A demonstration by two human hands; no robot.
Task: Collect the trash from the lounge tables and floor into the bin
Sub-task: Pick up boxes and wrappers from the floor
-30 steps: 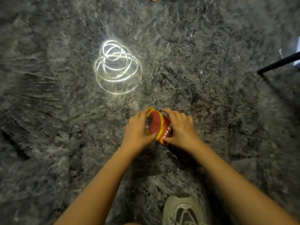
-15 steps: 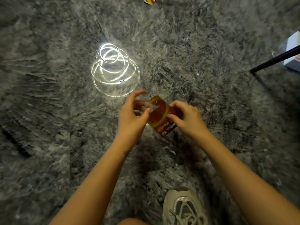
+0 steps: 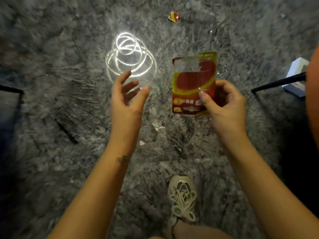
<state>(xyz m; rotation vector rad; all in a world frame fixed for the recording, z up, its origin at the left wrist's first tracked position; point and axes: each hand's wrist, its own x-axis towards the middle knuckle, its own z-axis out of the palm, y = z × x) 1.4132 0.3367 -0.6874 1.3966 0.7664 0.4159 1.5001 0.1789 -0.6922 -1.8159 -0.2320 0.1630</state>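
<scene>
A dim home lounge: a shaggy grey carpet (image 3: pixel 69 118) covers the whole floor, with a glowing coil of light strip (image 3: pixel 130 56) lying on it at the far left and dark furniture legs (image 3: pixel 276 82) at the right edge.

open rug (image 3: pixel 69 169) around, coiled light strip (image 3: pixel 130 56) ahead, black bar (image 3: pixel 278 82) right

Shaggy grey rug (image 3: pixel 60 161) under dim light

Bright ring-shaped light reflections (image 3: pixel 130 56) glow upper centre; thin dark furniture legs cross right (image 3: pixel 276 82) and left (image 3: pixel 10 91) edges.
</scene>
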